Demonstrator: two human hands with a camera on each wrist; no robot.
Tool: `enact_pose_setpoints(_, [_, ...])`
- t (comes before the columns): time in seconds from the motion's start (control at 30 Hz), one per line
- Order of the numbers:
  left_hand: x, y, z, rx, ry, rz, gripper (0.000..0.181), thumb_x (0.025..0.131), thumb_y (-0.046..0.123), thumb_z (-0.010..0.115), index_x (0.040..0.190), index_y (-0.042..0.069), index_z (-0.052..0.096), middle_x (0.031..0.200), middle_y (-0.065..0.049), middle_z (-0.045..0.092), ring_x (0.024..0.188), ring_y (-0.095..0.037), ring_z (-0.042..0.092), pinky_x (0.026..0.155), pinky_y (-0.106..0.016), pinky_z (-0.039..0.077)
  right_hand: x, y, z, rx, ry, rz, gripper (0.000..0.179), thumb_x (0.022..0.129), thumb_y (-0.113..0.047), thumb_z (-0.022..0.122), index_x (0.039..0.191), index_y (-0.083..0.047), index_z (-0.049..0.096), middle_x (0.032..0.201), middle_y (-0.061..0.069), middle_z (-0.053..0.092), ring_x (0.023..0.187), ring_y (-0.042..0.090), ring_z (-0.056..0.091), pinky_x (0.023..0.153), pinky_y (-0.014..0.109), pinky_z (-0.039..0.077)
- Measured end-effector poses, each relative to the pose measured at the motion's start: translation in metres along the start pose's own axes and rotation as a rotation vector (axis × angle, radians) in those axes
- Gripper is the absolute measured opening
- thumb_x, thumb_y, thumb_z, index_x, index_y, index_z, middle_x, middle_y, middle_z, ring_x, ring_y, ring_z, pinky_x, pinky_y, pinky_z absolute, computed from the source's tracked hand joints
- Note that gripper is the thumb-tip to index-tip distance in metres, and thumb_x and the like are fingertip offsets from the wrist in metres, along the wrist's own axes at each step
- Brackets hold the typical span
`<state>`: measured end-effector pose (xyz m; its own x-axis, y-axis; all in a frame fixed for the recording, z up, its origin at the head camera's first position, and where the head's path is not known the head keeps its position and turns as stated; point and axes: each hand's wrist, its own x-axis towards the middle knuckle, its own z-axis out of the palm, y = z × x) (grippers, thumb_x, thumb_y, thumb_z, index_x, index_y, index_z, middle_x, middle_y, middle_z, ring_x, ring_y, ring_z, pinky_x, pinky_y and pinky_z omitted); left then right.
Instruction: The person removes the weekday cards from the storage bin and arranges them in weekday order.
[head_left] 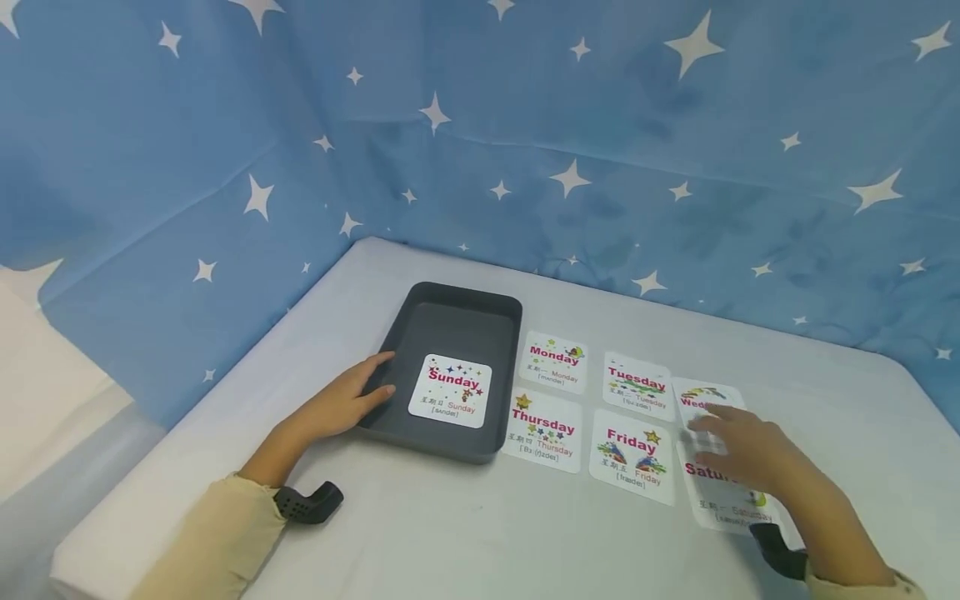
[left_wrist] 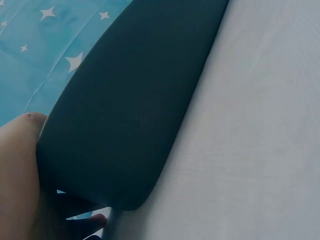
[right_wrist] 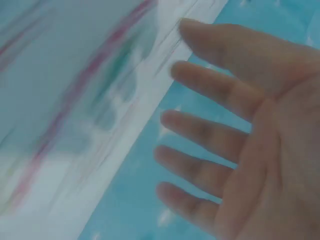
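Observation:
My left hand (head_left: pixel 341 402) grips the left side of a dark grey tray (head_left: pixel 472 297), its thumb and a finger at the rim. The left wrist view shows the tray's outer wall (left_wrist: pixel 120 110) up close beside the hand. In the tray lies a white Sunday card (head_left: pixel 452 392). My right hand (head_left: pixel 750 450) hovers over the Wednesday card (head_left: pixel 705 393) and Saturday card (head_left: pixel 723 500), covering part of both. Its fingers (right_wrist: pixel 205 132) are spread, and nothing is between them in the right wrist view, where the cards behind are blurred.
Right of the tray, the Monday card (head_left: pixel 555 362) and Tuesday card (head_left: pixel 639 386) lie behind the Thursday card (head_left: pixel 544 429) and Friday card (head_left: pixel 632 456). They rest on a white-covered table (head_left: pixel 480 533). A blue star-patterned curtain (head_left: pixel 525 125) rises along its back and left.

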<state>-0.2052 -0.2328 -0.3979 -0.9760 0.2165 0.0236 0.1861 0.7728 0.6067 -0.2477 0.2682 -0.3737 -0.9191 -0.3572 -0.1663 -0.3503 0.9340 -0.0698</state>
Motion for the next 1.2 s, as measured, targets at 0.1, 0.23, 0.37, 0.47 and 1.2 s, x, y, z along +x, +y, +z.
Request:
enact_pose_setpoints(0.1, [0.002,0.001,0.001,-0.005,0.001,0.001,0.060,0.095,0.031,0.046,0.141,-0.001,0.025,0.145,-0.023,0.029,0.134,-0.041,0.025,0.108,-0.054,0.023,0.022,-0.040,-0.011,0.019,0.046,-0.066,0.053,0.076,-0.029,0.071,0.123,-0.009,0.056,0.134,0.025,0.044,0.119,0.049,0.040,0.088,0.065,0.038])
enact_pose_setpoints(0.23, [0.004,0.001,0.003,-0.017,0.001,0.000,0.059,0.095,0.029,0.046,0.142,-0.001,0.025,0.145,-0.024,0.028,0.134,-0.040,0.025,0.109,-0.054,0.022,0.056,-0.097,-0.023,0.057,0.124,-0.190,0.059,0.081,-0.032,0.068,0.132,-0.010,0.047,0.140,0.020,0.039,0.127,0.043,0.036,0.099,0.062,0.032])
enact_pose_setpoints(0.37, [0.006,0.002,0.006,-0.014,-0.014,-0.002,0.060,0.095,0.031,0.045,0.142,0.000,0.023,0.146,-0.024,0.026,0.135,-0.041,0.024,0.109,-0.054,0.022,0.083,-0.147,-0.028,0.083,0.162,-0.306,0.070,0.081,-0.043,0.065,0.138,-0.011,0.039,0.146,0.017,0.030,0.133,0.039,0.029,0.104,0.058,0.027])
enact_pose_setpoints(0.47, [0.005,0.002,0.005,-0.012,-0.013,-0.013,0.060,0.095,0.030,0.045,0.142,0.000,0.023,0.146,-0.024,0.026,0.134,-0.041,0.024,0.108,-0.055,0.022,0.097,-0.181,-0.029,0.086,0.073,-0.385,0.081,0.079,-0.051,0.064,0.141,-0.010,0.032,0.147,0.017,0.028,0.135,0.037,0.025,0.107,0.057,0.024])
enact_pose_setpoints(1.2, [-0.001,-0.001,0.003,-0.015,0.001,-0.022,0.060,0.096,0.033,0.044,0.143,0.002,0.023,0.146,-0.024,0.026,0.134,-0.043,0.024,0.106,-0.058,0.023,0.108,-0.242,-0.006,0.004,-0.085,-0.419,0.107,0.059,-0.053,0.079,0.145,-0.018,0.027,0.128,0.011,0.036,0.109,0.025,0.040,0.090,0.036,0.035])
